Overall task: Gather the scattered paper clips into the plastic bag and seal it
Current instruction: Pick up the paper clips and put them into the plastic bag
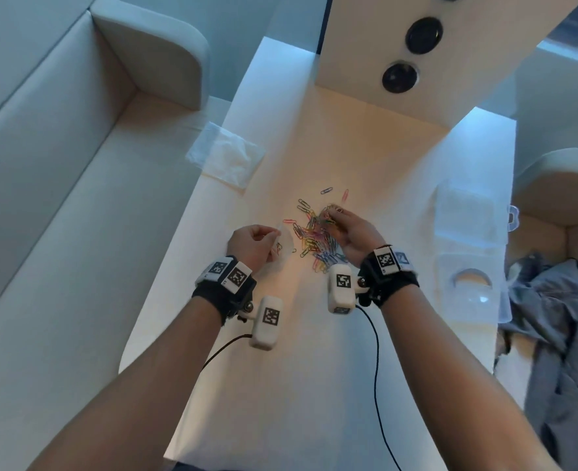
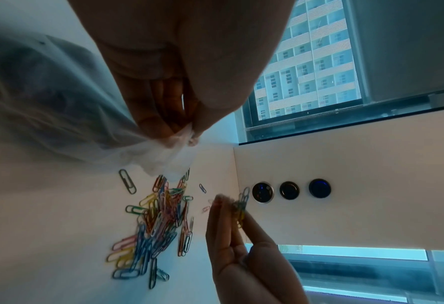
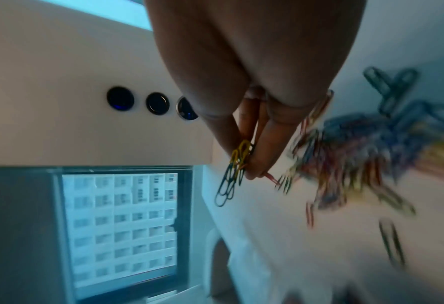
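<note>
The left hand (image 1: 252, 244) pinched the rim of the plastic bag (image 1: 282, 248) between thumb and curled fingers, near the desk's (image 1: 281, 368) left edge. The bag was thin, limp film: it would collapse under its own weight and slip when gripped flat, so hold belonged at the mouth, with the opening kept spread for loading. At least one clip appeared to lie inside already.

The paper clips (image 1: 315, 241) lay in a loose coloured heap on the middle of the desk, just beside the bag, with a few strays toward the far edge. Each was light, stiff coated wire, smooth and prone to tangling; a fingertip pinch of a small bunch suited them.

The right hand (image 1: 357, 234) held such a bunch, pinched between thumb and fingertips above the far part of the heap.
</note>
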